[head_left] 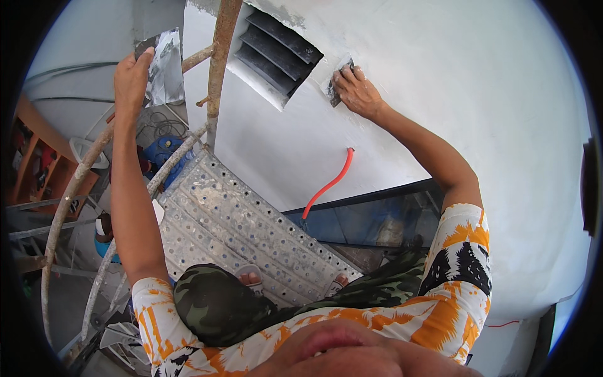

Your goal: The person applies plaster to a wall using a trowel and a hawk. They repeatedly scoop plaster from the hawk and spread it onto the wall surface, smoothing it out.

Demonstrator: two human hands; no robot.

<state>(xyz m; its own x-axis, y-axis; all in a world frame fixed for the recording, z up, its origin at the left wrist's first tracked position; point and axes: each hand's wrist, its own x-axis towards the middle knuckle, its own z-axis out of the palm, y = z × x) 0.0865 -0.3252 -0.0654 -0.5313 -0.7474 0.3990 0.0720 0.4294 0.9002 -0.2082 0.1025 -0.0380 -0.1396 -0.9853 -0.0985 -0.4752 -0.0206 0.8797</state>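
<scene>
My left hand [130,81] grips a broad, flat metal putty plate [167,70] by its dark edge, holding it raised beside a rusty scaffold pole. Whitish putty smears its face. In my right hand [360,92] is a smaller putty knife [331,93], pressed to the white wall [408,81] just right of a vent opening. My fingers curl over the knife and hide part of it. Dark slanted louvres [276,50] fill the opening. Below my right hand, an orange flexible conduit [333,181] sticks out of the wall and hangs down.
I stand in sandals on a perforated metal scaffold platform [217,220]. A rusty upright pole [222,56] and curved rails [72,188] run along its left. Down below are a blue container [164,149] and orange shelving [58,179]. A dark-framed window [389,217] lies under the wall.
</scene>
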